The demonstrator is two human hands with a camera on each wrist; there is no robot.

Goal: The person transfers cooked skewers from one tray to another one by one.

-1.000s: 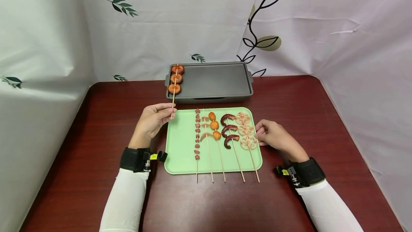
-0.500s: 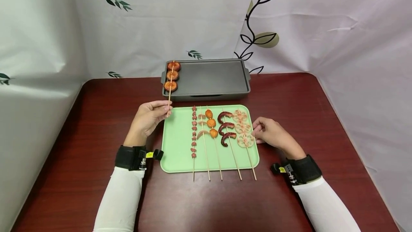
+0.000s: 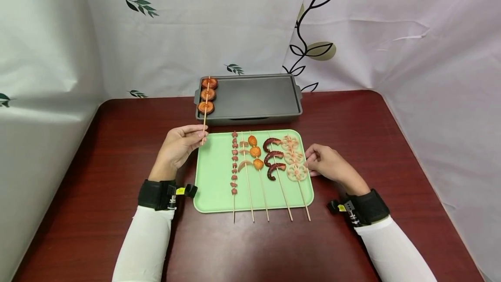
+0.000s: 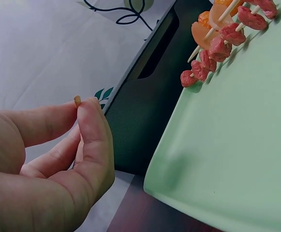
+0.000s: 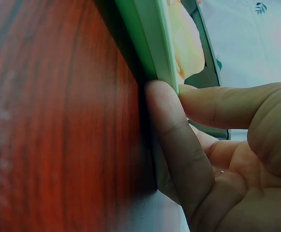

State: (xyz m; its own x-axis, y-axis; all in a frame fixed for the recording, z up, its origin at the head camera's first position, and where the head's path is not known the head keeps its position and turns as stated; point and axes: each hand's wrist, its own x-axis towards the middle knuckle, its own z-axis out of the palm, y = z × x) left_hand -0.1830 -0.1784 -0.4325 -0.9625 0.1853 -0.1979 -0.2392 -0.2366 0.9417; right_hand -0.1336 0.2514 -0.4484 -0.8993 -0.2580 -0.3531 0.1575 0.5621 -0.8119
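Note:
My left hand (image 3: 179, 146) pinches the bare end of a mushroom skewer (image 3: 206, 95) between thumb and fingers. Its three brown mushroom caps lie over the left end of the grey grill pan (image 3: 254, 95). In the left wrist view only the stick's tip (image 4: 77, 101) pokes out above the fingers. At the right rim of the green tray (image 3: 215, 186), my right hand (image 3: 328, 163) pinches the edge, thumb on top and a finger beneath, as the right wrist view shows. Close by that thumb lies a lotus root skewer (image 3: 296, 172).
Beside the lotus root on the tray lie an octopus tentacle skewer (image 3: 276, 166), an orange ball skewer (image 3: 255, 152), a skewer of pale pink slices (image 3: 245, 166) and a red meat chunk skewer (image 3: 234, 166). Their sticks overhang the tray's front edge. Behind the pan hangs a patterned white cloth (image 3: 188, 34).
The whole scene shifts slightly left as the head view moves. Both hands keep their holds, and the mushroom skewer stays over the pan's left end.

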